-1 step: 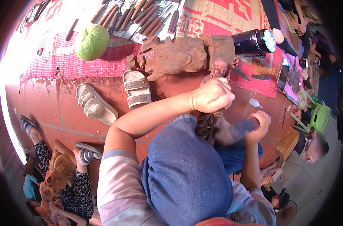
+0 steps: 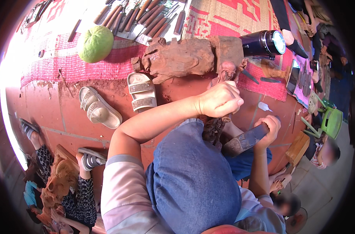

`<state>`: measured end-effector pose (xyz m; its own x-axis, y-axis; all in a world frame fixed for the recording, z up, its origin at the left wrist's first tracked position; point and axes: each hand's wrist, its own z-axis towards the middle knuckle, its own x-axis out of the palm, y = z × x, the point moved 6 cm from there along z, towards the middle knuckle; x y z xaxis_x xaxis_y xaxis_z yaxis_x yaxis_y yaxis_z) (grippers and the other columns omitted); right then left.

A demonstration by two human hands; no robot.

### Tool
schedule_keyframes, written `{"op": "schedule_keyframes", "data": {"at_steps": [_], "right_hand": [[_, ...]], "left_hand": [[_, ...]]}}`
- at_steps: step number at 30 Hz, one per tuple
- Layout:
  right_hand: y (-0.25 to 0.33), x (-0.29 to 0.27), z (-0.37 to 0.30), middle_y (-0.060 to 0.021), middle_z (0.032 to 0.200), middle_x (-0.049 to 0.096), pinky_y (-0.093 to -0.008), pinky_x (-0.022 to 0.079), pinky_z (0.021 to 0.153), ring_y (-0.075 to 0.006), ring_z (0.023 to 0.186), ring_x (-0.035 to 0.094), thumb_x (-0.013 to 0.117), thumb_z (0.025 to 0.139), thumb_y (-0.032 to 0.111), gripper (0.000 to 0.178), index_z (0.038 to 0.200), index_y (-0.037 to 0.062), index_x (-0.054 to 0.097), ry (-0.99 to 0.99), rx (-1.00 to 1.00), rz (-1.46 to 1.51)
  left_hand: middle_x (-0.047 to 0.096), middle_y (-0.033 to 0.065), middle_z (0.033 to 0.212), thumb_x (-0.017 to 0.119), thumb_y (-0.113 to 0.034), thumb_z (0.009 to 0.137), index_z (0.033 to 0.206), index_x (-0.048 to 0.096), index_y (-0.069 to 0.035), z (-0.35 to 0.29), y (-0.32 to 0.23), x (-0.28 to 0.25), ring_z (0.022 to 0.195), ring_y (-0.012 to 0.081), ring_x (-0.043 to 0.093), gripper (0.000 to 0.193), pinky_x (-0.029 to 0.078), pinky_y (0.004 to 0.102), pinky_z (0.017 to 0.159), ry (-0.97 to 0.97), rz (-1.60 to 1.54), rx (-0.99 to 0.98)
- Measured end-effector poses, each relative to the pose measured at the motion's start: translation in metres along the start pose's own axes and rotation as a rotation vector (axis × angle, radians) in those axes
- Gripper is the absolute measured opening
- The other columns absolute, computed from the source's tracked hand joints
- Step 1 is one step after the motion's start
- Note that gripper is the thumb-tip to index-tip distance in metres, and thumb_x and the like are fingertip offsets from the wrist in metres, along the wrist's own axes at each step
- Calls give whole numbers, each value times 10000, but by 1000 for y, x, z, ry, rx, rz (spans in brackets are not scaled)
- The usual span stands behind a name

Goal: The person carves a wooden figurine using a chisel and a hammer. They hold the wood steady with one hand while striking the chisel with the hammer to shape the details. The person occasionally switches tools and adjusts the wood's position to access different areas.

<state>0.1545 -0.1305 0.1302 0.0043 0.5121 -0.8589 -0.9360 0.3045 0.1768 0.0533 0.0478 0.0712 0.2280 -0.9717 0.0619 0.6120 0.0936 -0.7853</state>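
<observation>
My left hand (image 2: 222,99) is a closed fist in front of the carved wooden figure (image 2: 227,70), whose bearded head shows above it. Just under the fist pokes out a round wooden end (image 2: 226,117), which looks like a chisel handle; the rest of that tool is hidden. Darker carved wood (image 2: 213,130) continues below, beside my denim-covered knee. To the right, my right hand (image 2: 268,130) is closed round a flat, dark wooden mallet (image 2: 243,142). The mallet's broad end points left and down, beside the lower carving and apart from my left fist.
A rough wood block (image 2: 179,58) lies beyond the carving, with a lit dark lamp (image 2: 263,43) beside it. Several chisels (image 2: 156,25) and a green round fruit (image 2: 95,45) rest on the mats. Sandals (image 2: 100,107) are at left; a wooden block (image 2: 297,148) is at right.
The mallet was smeared by motion and now shows sharply, its broad end slightly lower. My left fist and the carving have not visibly moved.
</observation>
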Motion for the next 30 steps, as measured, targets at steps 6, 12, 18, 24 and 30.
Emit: {"op": "schedule_keyframes", "data": {"at_steps": [6, 12, 18, 24, 30], "right_hand": [[-5, -1, -1, -67, 925, 608, -378, 386, 840, -261, 858, 576, 690, 668, 52, 251, 904, 113, 631, -16, -22, -11], [2, 0, 2, -61, 912, 598, -385, 397, 839, -265, 879, 577, 699, 655, 32, 280, 911, 104, 612, 79, -28, -108], [-36, -2, -29, -77, 951, 592, -370, 449, 833, -239, 917, 582, 704, 650, -26, 368, 976, 90, 577, -28, 217, 221], [-67, 4, -45, -62, 1066, 572, -300, 445, 902, -175, 989, 566, 665, 756, -65, 433, 1166, -15, 535, -29, 710, 457], [-79, 12, -62, -49, 1066, 562, -282, 452, 874, -137, 970, 553, 652, 760, -58, 440, 1178, 4, 528, 41, 795, 453]], "left_hand": [[479, 90, 548, 472, -167, 901, 549, 451, -60, -6, 3, 2, 571, 300, 488, 369, 369, 396, 651, 54, 72, 63], [498, 87, 550, 518, -216, 879, 546, 480, -72, -10, 6, 10, 579, 293, 509, 365, 374, 401, 638, 228, 209, 100], [532, 68, 670, 550, -280, 876, 723, 529, -74, 18, -14, 39, 673, 293, 524, 258, 367, 397, 687, 176, 394, -88], [502, 97, 917, 618, -224, 805, 1045, 578, -89, 56, -19, 43, 876, 290, 500, 278, 365, 409, 762, -109, 474, -71], [517, 65, 947, 644, -197, 821, 1126, 609, -147, 58, 2, 50, 916, 267, 492, 311, 367, 405, 811, -132, 592, -48]]}}
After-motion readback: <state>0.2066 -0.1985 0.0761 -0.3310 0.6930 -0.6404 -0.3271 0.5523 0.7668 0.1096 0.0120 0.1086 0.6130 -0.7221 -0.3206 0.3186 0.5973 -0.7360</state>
